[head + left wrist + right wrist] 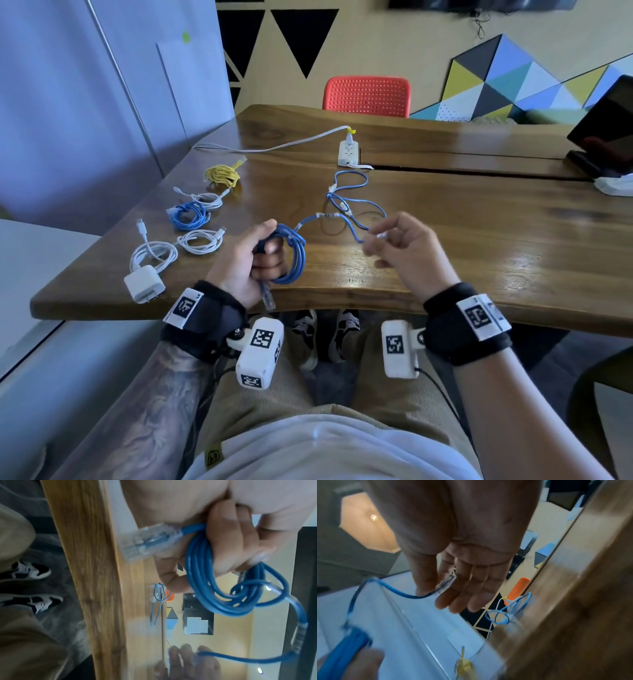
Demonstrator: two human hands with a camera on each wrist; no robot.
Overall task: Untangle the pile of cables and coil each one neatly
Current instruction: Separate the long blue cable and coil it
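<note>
My left hand point(270, 245) grips a coil of thick blue network cable point(291, 255) above the table's near edge. One clear plug point(268, 300) hangs below the palm. In the left wrist view the fingers point(229, 543) curl round the coil point(205, 595), with that plug point(142, 540) sticking out. A free strand runs from the coil to my right hand point(375, 236). The right hand point(436, 589) pinches the cable's other clear plug point(446, 584) between thumb and index finger, its other fingers straight. Thinner blue cables point(352, 198) lie tangled on the wooden table point(479, 260) beyond both hands.
Coiled cables line the table's left side: yellow point(222, 174), white point(207, 199), blue point(188, 215), white point(202, 240), and a white charger with its cord point(145, 282). A white power strip point(348, 152) sits behind the tangle. Also here: a red chair point(367, 96) and a dark screen point(606, 126) at far right.
</note>
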